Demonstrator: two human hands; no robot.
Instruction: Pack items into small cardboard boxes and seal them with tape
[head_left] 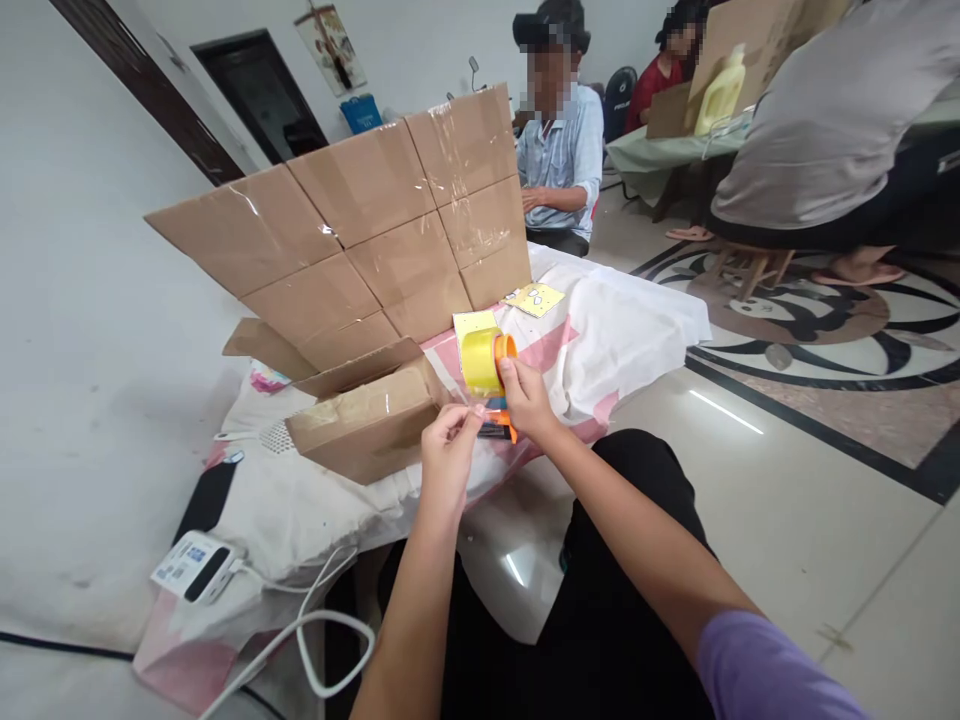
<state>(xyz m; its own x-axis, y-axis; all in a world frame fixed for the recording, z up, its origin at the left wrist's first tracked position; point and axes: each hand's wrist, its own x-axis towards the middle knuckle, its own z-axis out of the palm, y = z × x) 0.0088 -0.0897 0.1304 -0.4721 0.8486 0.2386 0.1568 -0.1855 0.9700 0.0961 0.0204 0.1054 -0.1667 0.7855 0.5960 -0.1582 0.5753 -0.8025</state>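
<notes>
Nearest us we have one purple sleeve [757,660] on the right arm and black trousers [637,620] below both forearms, and off to the left one white cable [311,685] loops up to one white device [196,567] at the edge of the cloth-covered table [292,510]. Ahead of us, our left hand [448,450] has its fingertips brought narrowly together at the lower orange end of the single tape dispenser [508,345]; we cannot tell whether any film is pinched between them. Our right hand [527,395] is closed around the dispenser's side, its thumb against the orange hub. The dispenser is raised over the table's near edge, and its one roll of yellow tape [478,362] sits just left of the right fingers and above the left fingertips, apart from these. Left of the hands lies one low cardboard box [367,440]. Beyond the dispenser we count two yellow cards, one partly hidden right behind the roll [475,321], the other farther right [540,301]. One large cardboard board [337,230], crossed by dark seams, stands tilted past the box. Farther off we count three other people: one in a light blue shirt [562,150], one in a grey top [832,130] on a stool, one in red [654,90]. On their second table [637,158] stands one pale yellow bottle [721,92].
</notes>
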